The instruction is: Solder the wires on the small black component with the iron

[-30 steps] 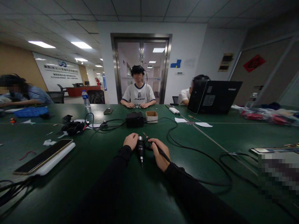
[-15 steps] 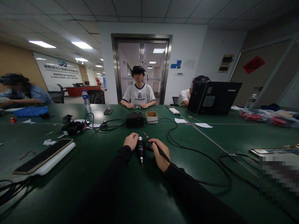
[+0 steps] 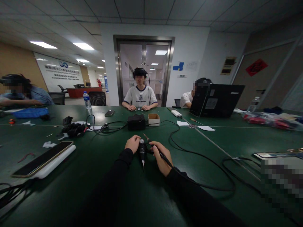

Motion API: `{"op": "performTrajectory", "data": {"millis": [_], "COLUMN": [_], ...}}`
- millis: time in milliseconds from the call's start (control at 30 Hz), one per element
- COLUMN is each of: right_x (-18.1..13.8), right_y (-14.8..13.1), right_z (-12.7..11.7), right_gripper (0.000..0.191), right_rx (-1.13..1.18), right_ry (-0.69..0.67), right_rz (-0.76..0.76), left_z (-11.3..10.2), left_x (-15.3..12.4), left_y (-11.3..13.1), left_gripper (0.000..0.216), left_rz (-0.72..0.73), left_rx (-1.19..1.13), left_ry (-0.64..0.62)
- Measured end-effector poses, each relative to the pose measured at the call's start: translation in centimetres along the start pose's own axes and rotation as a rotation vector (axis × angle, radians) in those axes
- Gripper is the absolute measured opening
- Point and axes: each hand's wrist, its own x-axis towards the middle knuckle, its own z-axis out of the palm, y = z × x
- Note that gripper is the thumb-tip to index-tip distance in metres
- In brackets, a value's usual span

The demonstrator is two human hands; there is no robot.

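Note:
My right hand (image 3: pixel 163 157) is closed in a pen-like grip on a soldering iron (image 3: pixel 160 153). The iron's tip points up and left, over the far end of a black tapered tool (image 3: pixel 142 154). That tool has a silver far end and a slim metal tip pointing toward me. My left hand (image 3: pixel 132 144) is closed at the tool's silver end, fingertips against it; the thumb is mostly hidden. Between the tool and my right hand sits something small and dark, too unclear to name. The iron's black cord (image 3: pixel 208 188) runs back along my right forearm.
Beyond my hands stand a black box (image 3: pixel 136 122) and an open small carton (image 3: pixel 153 119). A phone (image 3: pixel 44 159) rests on a white block at left. Cables loop to the right. Other people sit across the table, one behind a black laptop (image 3: pixel 216 101).
The soldering iron's tip has shifted slightly left, toward the tool's silver end. My left hand and the black tool look almost unchanged.

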Motion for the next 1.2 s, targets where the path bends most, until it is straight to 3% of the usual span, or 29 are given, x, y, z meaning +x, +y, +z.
{"op": "performTrajectory", "data": {"millis": [267, 1200], "right_x": [0.12, 0.11], "right_y": [-0.04, -0.09], "right_z": [-0.24, -0.18], "right_gripper": [0.026, 0.027], "right_rx": [-0.102, -0.076], "right_ry": [0.026, -0.004], "right_rz": [-0.061, -0.008], "left_z": [0.02, -0.28], "left_x": [0.06, -0.32], "left_y": [-0.3, 0.48], "left_gripper": [0.021, 0.027], "left_rz": [0.002, -0.028], "left_rx": [0.0, 0.135], "left_ry": [-0.005, -0.072]}}
